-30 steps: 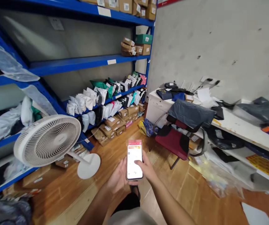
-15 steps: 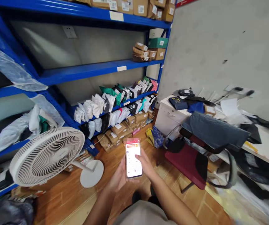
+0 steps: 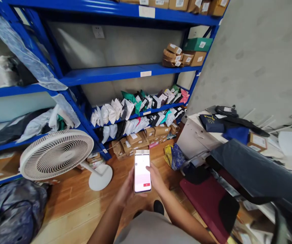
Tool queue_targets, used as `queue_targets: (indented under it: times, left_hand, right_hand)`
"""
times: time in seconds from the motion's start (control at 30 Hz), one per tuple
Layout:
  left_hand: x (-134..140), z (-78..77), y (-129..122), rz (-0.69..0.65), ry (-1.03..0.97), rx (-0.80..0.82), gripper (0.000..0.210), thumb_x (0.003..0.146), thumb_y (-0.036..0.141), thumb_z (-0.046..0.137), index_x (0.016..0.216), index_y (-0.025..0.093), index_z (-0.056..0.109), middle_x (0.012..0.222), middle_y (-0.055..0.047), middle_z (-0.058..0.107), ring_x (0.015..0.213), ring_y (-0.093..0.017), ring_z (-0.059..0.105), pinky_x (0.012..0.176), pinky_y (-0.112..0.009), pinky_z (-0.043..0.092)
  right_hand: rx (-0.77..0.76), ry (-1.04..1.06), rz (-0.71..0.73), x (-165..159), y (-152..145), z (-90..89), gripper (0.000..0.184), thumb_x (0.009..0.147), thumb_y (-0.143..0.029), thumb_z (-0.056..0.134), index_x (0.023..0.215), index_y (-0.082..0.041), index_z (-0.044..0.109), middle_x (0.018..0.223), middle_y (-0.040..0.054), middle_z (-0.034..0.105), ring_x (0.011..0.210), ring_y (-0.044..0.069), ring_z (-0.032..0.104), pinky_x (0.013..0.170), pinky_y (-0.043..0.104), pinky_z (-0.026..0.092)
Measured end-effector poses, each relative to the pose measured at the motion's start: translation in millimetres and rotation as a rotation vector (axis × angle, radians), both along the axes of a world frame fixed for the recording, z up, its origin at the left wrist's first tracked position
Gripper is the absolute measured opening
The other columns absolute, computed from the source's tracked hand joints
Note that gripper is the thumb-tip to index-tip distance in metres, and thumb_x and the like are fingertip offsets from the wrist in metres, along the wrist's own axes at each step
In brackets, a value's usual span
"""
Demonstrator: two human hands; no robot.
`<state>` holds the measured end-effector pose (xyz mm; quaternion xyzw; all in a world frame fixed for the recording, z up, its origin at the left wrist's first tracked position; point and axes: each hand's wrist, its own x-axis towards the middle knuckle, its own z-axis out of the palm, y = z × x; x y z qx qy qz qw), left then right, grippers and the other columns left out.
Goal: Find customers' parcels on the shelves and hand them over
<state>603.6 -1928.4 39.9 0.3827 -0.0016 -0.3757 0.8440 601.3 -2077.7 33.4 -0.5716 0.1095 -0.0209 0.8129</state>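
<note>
Head cam only: sits above the phone [image 3: 142, 176], faces forward-down; phone near, blue rack [image 3: 120, 76] farther off beyond it.

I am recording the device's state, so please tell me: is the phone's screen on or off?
On. The phone shows a bright, mostly white screen, with a red patch near its lower right corner.

phone [image 3: 141, 174] is lit up, mostly white going pinkish lower down; little red button near bottom right (text's too tiny to read); it's portrait-way, screen facing up, between left hand [image 3: 128, 186] and right hand [image 3: 156, 178]
</note>
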Motion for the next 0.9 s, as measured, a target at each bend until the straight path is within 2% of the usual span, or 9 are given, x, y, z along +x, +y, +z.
queue_targets:
  times: [0.1,0.2,0.27,0.33,0.43,0.67,0.9]
  left_hand:
    - [0,8.4,-27,0.077,0.042,0.097,0.067,0.090,0.053,0.041,0.149,0.037,0.013,0.156,-0.005,0.023,0.127,-0.035,0.045,0.069,-0.040,0.060]
    - [0,15.8,-48,0.088,0.043,0.140,0.069,0.090,0.050,0.044,0.149,0.036,0.011,0.154,-0.005,0.029,0.127,-0.035,0.045,0.067,-0.039,0.061]
    - [0,16.4,-57,0.092,0.042,0.156,0.070,0.090,0.050,0.043,0.149,0.036,0.009,0.155,-0.005,0.028,0.129,-0.035,0.043,0.065,-0.038,0.061]
    - [0,14.5,-64,0.114,0.046,0.148,0.071,0.089,0.051,0.044,0.149,0.036,0.009,0.156,-0.004,0.026,0.132,-0.034,0.039,0.070,-0.038,0.061]
    - [-1,11.9,-69,0.149,0.042,0.146,0.071,0.088,0.050,0.048,0.148,0.037,0.013,0.157,-0.001,0.023,0.136,-0.033,0.034,0.075,-0.039,0.060]
    - [-5,14.9,-68,0.172,0.011,0.186,0.070,0.089,0.052,0.042,0.149,0.035,0.010,0.154,-0.007,0.030,0.130,-0.036,0.041,0.062,-0.040,0.061]
    - [-6,16.1,-65,0.180,-0.023,0.173,0.063,0.092,0.051,0.038,0.148,0.039,0.012,0.149,-0.007,0.040,0.126,-0.033,0.048,0.066,-0.034,0.060]
  right_hand:
    - [-0.006,-0.002,-0.019,5,-17,-3.1,0.022,0.072,-0.022,0.056,0.093,-0.019,0.060,0.084,0.0004,0.070,0.074,0.019,0.062,0.067,0.029,0.047]
    - [-0.028,-0.016,-0.026,7,-31,-4.2,0.026,0.071,-0.020,0.060,0.096,-0.020,0.060,0.092,0.0013,0.070,0.082,0.020,0.063,0.073,0.030,0.048]
    - [-0.046,-0.021,-0.020,8,-39,-3.8,0.026,0.071,-0.020,0.062,0.097,-0.021,0.060,0.090,0.0014,0.070,0.080,0.021,0.063,0.072,0.031,0.048]
    - [-0.056,-0.026,-0.007,9,-46,-2.9,0.024,0.071,-0.020,0.063,0.095,-0.021,0.059,0.089,0.0014,0.070,0.080,0.021,0.063,0.071,0.032,0.048]
    - [-0.044,-0.041,0.034,8,-56,-1.1,0.021,0.072,-0.021,0.059,0.094,-0.021,0.059,0.094,0.0018,0.070,0.086,0.022,0.062,0.077,0.032,0.048]
    - [-0.005,-0.092,0.267,3,-78,4.5,0.031,0.073,-0.019,0.050,0.099,-0.020,0.065,0.096,0.0016,0.071,0.088,0.022,0.062,0.080,0.033,0.046]
    - [-0.003,-0.139,0.323,3,-77,11.6,0.037,0.075,-0.019,0.047,0.107,-0.022,0.064,0.101,0.0015,0.070,0.092,0.022,0.061,0.084,0.034,0.046]
